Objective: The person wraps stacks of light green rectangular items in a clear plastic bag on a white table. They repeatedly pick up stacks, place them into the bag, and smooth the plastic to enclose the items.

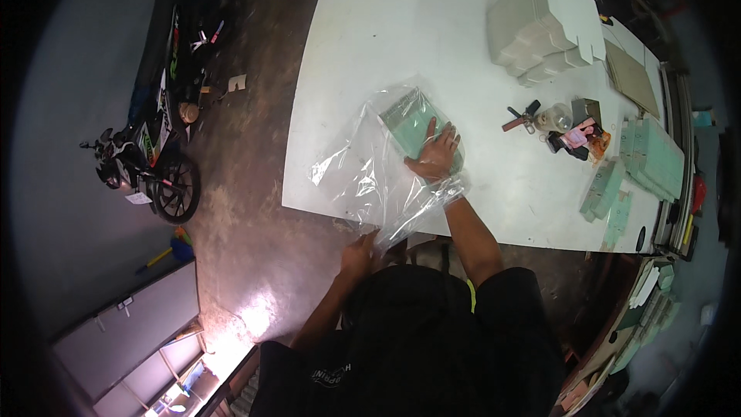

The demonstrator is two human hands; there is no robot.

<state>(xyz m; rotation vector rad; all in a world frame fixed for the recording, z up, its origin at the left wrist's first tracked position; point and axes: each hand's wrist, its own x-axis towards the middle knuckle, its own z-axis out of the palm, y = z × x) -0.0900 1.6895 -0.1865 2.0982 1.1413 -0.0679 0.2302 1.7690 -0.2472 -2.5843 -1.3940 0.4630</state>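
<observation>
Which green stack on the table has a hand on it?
The stack in clear plastic, under the right hand; the others lie untouched, farther right on the table.

A free channel crosses the white desk (359, 38) between the clear plastic bag (347, 166) and the stack of white cartons (536, 19). Rightward of the bag, a clear round container (554, 118) and adjacent small items obstruct passage; pale-green boxes (652, 156) obstruct the right edge. The right hand (437, 157) restricts front access.

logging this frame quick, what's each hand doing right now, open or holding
Left hand: closed, holding the near edge of the clear plastic.
Right hand: open, spread over the pale green block.
</observation>
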